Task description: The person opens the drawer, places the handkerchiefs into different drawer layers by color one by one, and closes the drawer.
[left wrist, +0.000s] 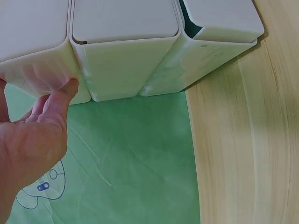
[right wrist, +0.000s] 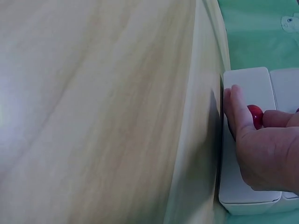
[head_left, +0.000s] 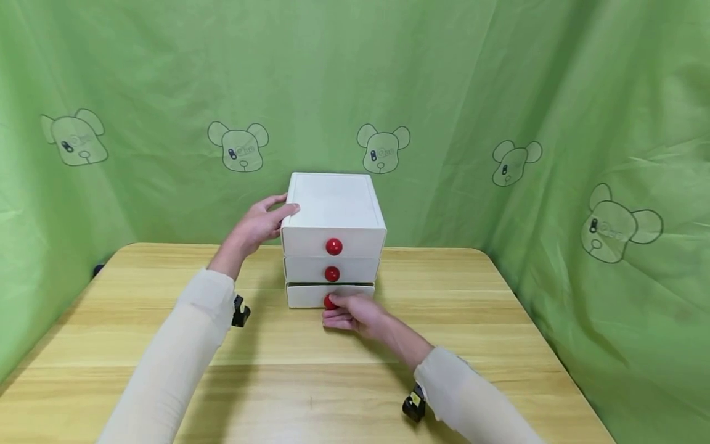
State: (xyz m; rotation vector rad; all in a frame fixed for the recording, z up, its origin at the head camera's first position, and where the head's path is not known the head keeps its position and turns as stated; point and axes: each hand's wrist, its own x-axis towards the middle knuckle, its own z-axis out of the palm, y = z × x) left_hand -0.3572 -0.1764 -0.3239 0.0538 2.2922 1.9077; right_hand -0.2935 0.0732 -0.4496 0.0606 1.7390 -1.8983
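Observation:
A white three-drawer cabinet [head_left: 333, 203] with red ball knobs stands at the back middle of the wooden table [head_left: 310, 382]. My left hand [head_left: 275, 213] rests against its upper left edge with the fingers straight; in the left wrist view the thumb [left wrist: 65, 91] touches the cabinet's corner [left wrist: 126, 60]. Low at the front, my right hand [head_left: 335, 309] pinches the red knob [head_left: 328, 301] of the bottom drawer [head_left: 305, 296]. That drawer stands out a little, with a dark gap above it. The right wrist view shows my fingers [right wrist: 240, 119] beside the knob [right wrist: 255, 115].
A green cloth [head_left: 499, 92] printed with bear heads hangs behind and to both sides of the table. The upper two knobs [head_left: 334, 246] [head_left: 332, 274] are untouched. Bare wood lies in front of and beside the cabinet.

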